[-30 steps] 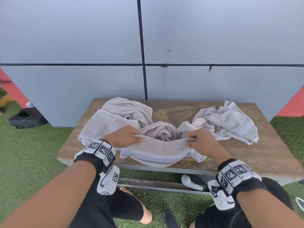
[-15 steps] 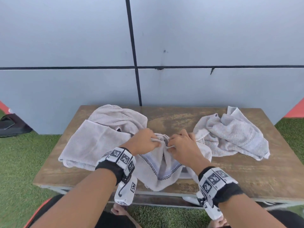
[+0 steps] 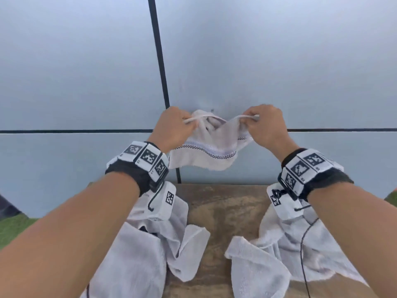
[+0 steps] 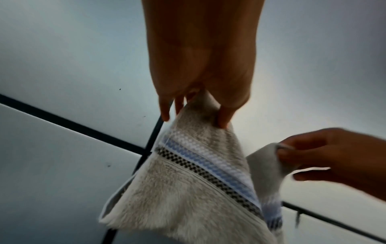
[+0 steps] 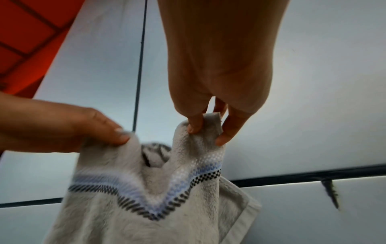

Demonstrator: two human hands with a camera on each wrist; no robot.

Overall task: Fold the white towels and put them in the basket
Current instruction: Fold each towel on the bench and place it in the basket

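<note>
I hold a small white towel (image 3: pixel 206 145) with a blue and black checked band up in the air in front of the grey wall. My left hand (image 3: pixel 175 127) pinches its left top corner. My right hand (image 3: pixel 263 125) pinches the right top corner, and the cloth sags between them. The left wrist view shows the towel (image 4: pixel 188 189) hanging from my left hand (image 4: pixel 200 107). In the right wrist view the towel (image 5: pixel 150 198) hangs from my right hand (image 5: pixel 206 130). No basket is in view.
Below my arms the wooden table (image 3: pixel 223 209) carries two more crumpled white towels, one on the left (image 3: pixel 150 250) and one on the right (image 3: pixel 275 259). Green turf (image 3: pixel 12 229) lies at the far left. A grey panelled wall (image 3: pixel 236 61) stands behind.
Both hands have lifted the small towel off the table up to wall height and moved apart. The head view has tilted upward.
</note>
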